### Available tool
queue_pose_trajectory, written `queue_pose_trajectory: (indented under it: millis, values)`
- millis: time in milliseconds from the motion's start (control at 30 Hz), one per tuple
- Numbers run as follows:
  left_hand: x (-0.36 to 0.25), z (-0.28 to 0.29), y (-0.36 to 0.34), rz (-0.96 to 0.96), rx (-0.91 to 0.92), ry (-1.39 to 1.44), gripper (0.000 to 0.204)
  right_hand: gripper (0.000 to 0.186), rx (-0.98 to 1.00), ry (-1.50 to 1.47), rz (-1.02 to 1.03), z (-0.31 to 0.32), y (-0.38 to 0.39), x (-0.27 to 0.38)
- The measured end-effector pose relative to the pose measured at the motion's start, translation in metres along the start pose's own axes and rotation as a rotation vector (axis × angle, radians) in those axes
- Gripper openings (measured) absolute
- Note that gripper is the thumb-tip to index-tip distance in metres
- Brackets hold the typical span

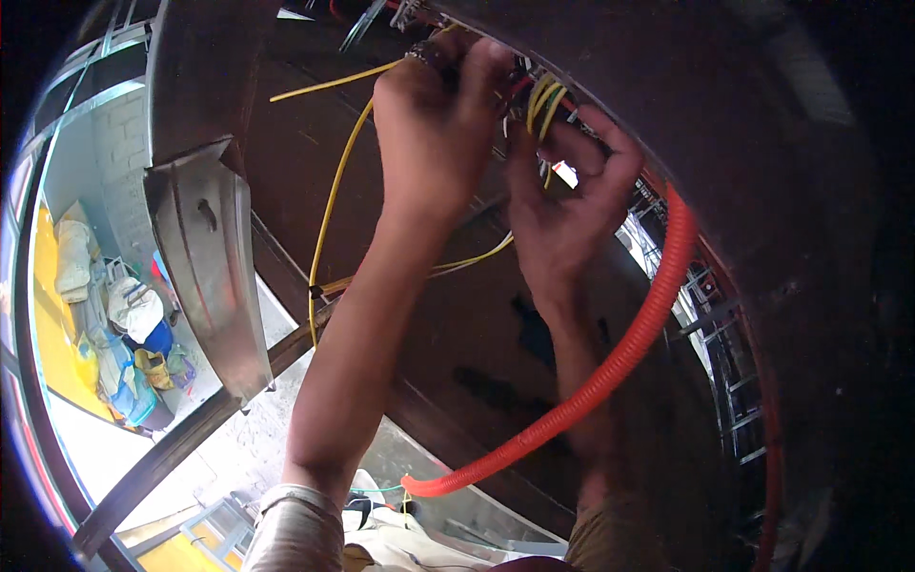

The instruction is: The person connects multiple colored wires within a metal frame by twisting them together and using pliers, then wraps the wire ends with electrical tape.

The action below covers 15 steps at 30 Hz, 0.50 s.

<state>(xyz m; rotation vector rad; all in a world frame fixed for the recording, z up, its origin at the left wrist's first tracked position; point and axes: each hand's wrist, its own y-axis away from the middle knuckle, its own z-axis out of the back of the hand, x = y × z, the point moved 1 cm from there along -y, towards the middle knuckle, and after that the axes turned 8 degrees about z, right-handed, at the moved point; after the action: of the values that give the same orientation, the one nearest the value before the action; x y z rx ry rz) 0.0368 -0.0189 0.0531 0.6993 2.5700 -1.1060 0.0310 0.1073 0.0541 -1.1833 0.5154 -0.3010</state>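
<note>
Both my hands are raised among wires at the top of the head view. My left hand point(429, 143) is closed, its fingertips bent out of sight at the dark edge; what they pinch is hidden. A yellow wire point(334, 83) sticks out beside that wrist, and another yellow wire point(332, 200) hangs down to the left of it. My right hand point(569, 205) has its thumb and bent fingers around a looped bundle of yellow wires point(543, 103). Just right of this hand, an orange corrugated conduit point(610, 367) curves down past my right forearm.
A bent metal sheet point(210, 276) hangs at the left, above a long metal bar point(181, 462). Dark panels surround the wires. Far below on the left lie bags and buckets point(143, 329). Metal framing point(743, 410) shows through a gap at the right.
</note>
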Motion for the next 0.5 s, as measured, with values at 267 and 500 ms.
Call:
queue_pose_trajectory:
  millis: [267, 500]
  values:
    - [0.016, 0.023, 0.032, -0.258, 0.044, -0.027, 0.025, 0.042, -0.007, -0.067, -0.039, 0.002, 0.004, -0.006]
    - [0.013, 0.020, 0.044, -0.139, -0.012, -0.385, 0.019, 0.035, 0.040, -0.105, -0.122, 0.001, 0.001, -0.001]
